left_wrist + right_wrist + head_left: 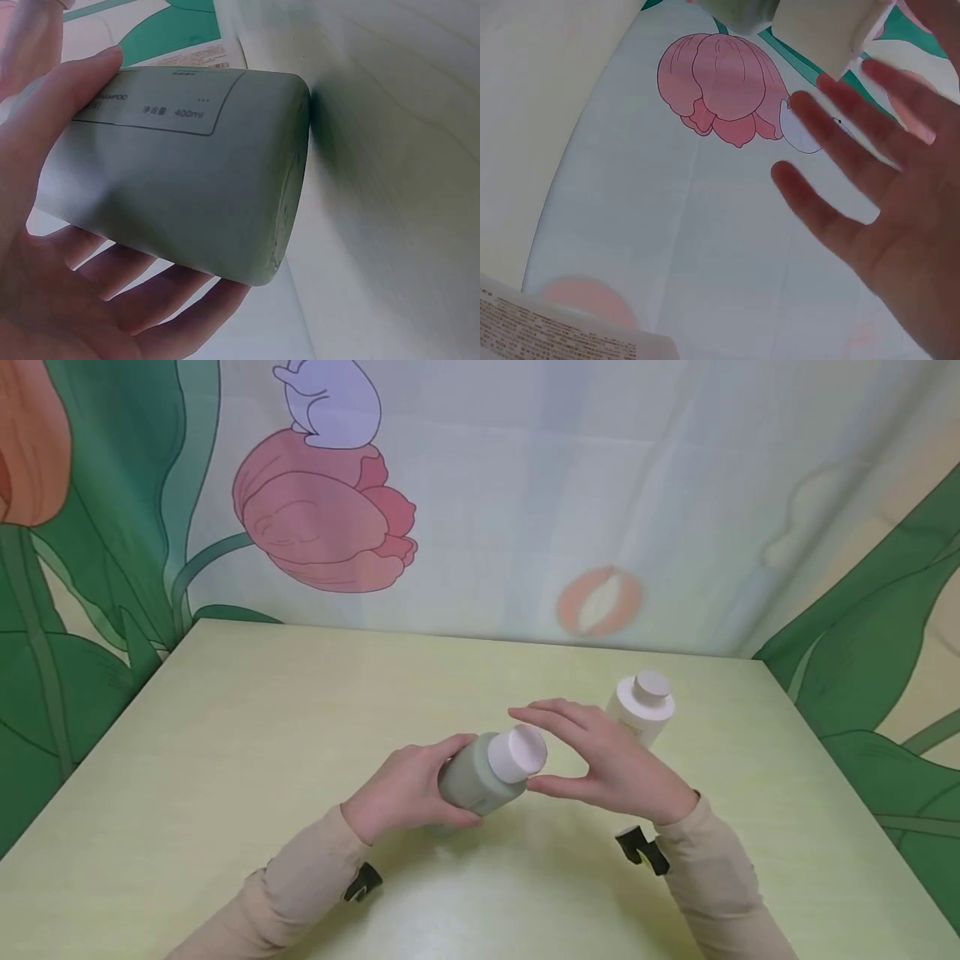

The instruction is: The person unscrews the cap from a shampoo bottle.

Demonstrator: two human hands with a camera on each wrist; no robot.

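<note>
My left hand (408, 785) grips a grey-green shampoo bottle (468, 781) around its body, the thumb on one side and the fingers under the other. The bottle tilts to the right, its white cap (517, 754) towards my right hand (618, 764). Printed lettering with "400ml" shows on the bottle (172, 165) in the left wrist view; whether its base touches the table cannot be told. Around the cap, my right hand's fingers and thumb stand spread apart, holding nothing. The right wrist view shows the cap (821, 30) just beyond those fingers (840, 146).
A white bottle (645, 706) with a white cap stands behind my right hand, partly hidden by it. The pale yellow-green table (300, 693) ends at a curtain (480, 527) printed with flowers and leaves. A black strap piece (642, 850) sits at the right wrist.
</note>
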